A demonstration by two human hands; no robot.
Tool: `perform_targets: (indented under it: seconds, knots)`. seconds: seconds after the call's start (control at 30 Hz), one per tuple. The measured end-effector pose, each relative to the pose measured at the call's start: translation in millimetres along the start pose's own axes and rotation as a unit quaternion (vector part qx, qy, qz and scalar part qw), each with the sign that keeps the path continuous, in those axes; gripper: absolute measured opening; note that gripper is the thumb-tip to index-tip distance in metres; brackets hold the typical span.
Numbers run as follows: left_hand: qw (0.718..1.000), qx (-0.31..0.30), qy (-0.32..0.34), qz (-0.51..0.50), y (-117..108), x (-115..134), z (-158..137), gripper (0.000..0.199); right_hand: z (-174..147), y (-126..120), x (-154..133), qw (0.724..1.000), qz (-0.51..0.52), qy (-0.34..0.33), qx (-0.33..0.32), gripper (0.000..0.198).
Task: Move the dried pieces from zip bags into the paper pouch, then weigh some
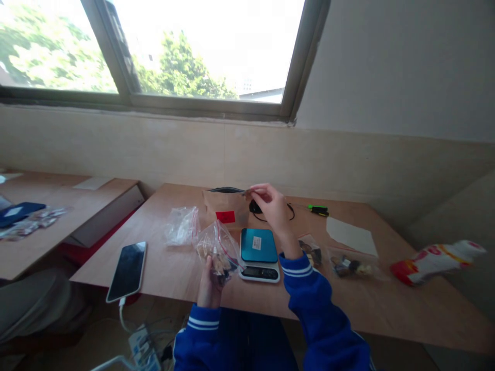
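My left hand (209, 282) is closed around a clear zip bag (217, 241) with brown and dark pieces inside, held over the table's front edge. My right hand (269, 203) reaches up to the top right corner of a brown paper pouch (212, 203) with a red label (225, 217). Its thumb and fingers are pinched together at a small brownish bit; whether this is a loose piece or the pouch's corner I cannot tell. Between my arms sits a kitchen scale (260, 272) with a blue top and a small white label.
An empty-looking clear bag pile (181, 226) lies left, beyond a phone (127, 270) on a cable. Filled clear bags (353, 264), white paper (351, 236), a green-black tool (317, 209) and a tilted red-white bottle (435, 262) are right. Behind runs the wall (185, 149).
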State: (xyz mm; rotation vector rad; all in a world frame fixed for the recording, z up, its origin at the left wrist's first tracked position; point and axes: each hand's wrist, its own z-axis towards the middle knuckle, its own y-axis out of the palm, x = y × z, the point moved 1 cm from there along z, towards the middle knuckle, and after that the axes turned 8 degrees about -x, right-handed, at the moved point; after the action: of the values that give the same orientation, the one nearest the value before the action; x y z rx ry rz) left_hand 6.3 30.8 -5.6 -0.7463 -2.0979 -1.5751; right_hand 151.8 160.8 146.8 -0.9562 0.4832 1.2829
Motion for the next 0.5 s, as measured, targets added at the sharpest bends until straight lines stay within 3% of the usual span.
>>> perform_targets:
  seconds: [0.13, 0.23, 0.3, 0.37, 0.43, 0.5]
  knots:
    - [1.000, 0.000, 0.003, 0.015, -8.2, 1.3, 3.8, 0.047, 52.7, 26.2, 8.6, 0.994, -0.095, -0.048, -0.026, 0.013]
    - [1.000, 0.010, 0.008, 0.010, -9.0, 3.3, 4.6, 0.049, 63.3, 41.0, 19.8, 0.982, -0.150, -0.071, -0.095, 0.013]
    - [1.000, 0.025, 0.017, 0.004, -7.8, 5.1, 4.1, 0.050, 55.6, 42.3, 21.7, 0.976, -0.154, -0.089, -0.126, 0.015]
    - [0.999, 0.034, 0.024, -0.001, -5.9, 6.7, 3.3, 0.052, 37.6, 37.0, 16.0, 0.982, -0.123, -0.099, -0.102, 0.019]
    - [0.999, 0.037, 0.038, 0.002, -3.8, 8.3, 2.5, 0.056, 11.9, 28.8, 4.5, 0.993, -0.055, -0.083, -0.063, 0.021]
    - [0.997, 0.038, 0.059, 0.022, -2.1, 9.3, 1.8, 0.063, -17.5, 23.2, -8.2, 0.993, 0.023, -0.047, -0.105, 0.023]
